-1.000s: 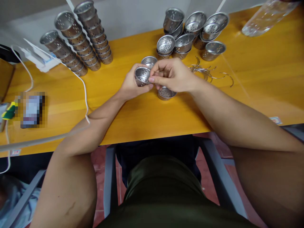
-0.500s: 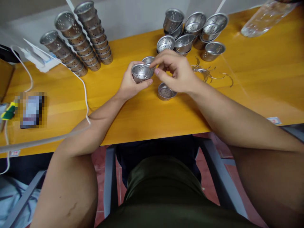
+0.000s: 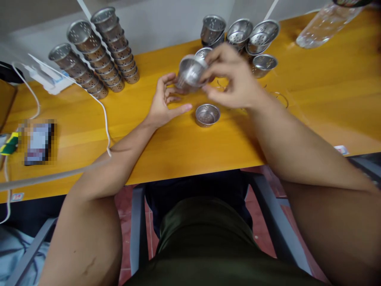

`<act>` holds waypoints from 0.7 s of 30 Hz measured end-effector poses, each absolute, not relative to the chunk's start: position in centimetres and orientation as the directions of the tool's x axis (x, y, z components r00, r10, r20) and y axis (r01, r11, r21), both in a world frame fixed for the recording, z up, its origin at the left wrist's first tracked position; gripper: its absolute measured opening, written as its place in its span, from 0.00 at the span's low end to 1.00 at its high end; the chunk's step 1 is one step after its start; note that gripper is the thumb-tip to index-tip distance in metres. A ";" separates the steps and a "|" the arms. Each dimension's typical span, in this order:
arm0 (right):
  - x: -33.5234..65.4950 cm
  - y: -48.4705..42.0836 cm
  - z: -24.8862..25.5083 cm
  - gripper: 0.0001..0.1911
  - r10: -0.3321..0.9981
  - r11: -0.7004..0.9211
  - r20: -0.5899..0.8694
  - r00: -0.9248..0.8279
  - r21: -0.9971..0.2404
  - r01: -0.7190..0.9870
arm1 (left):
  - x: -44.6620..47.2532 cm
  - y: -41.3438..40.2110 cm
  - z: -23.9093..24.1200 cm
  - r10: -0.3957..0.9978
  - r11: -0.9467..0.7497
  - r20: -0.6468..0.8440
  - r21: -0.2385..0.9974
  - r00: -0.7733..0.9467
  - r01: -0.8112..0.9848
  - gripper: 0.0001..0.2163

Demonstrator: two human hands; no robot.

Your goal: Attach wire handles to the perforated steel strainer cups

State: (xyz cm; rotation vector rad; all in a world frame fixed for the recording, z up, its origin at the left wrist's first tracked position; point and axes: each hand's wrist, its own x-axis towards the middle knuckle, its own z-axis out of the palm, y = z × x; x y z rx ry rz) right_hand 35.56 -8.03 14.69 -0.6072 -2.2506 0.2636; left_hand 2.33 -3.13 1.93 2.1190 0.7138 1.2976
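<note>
Where the yellow wooden surface (image 3: 178,147) lies bare along its near edge, a person's two hands work above its middle. The right hand (image 3: 238,81) is clamped on a small perforated steel cup (image 3: 189,73), held clear of the wood, tilted and blurred. The left hand (image 3: 163,101) rests just beside it on the wood, fingers spread, holding nothing. A second shallow cup (image 3: 207,115) sits open side up just below the held one. Three leaning stacks of nested cups (image 3: 95,55) line the far left edge, each cup seated in the next. Loose cups (image 3: 238,31) cluster at the far middle, near thin wire rings (image 3: 281,99) and a clear plastic bottle (image 3: 324,24). A white cable (image 3: 104,115) crosses the left side.
</note>
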 end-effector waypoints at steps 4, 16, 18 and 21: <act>43.1 -7.7 18.2 0.05 0.658 0.595 0.717 -0.230 -0.307 0.743 | 1.4 -3.8 3.2 0.790 -0.613 0.541 0.713 0.290 0.339 0.42; 46.6 -8.7 19.2 0.30 0.957 -0.236 0.087 0.277 -0.322 0.917 | 1.2 -4.9 5.3 0.770 -0.631 0.461 0.651 0.441 0.421 0.38; 46.5 -8.2 19.0 0.31 0.953 -0.238 0.103 0.284 -0.326 0.915 | 1.2 -4.8 5.0 0.762 -0.634 0.426 0.642 0.488 0.431 0.40; 46.2 -8.0 18.9 0.25 0.948 -0.269 0.076 0.309 -0.329 0.905 | 1.1 -4.4 4.4 0.763 -0.635 0.399 0.613 0.509 0.471 0.41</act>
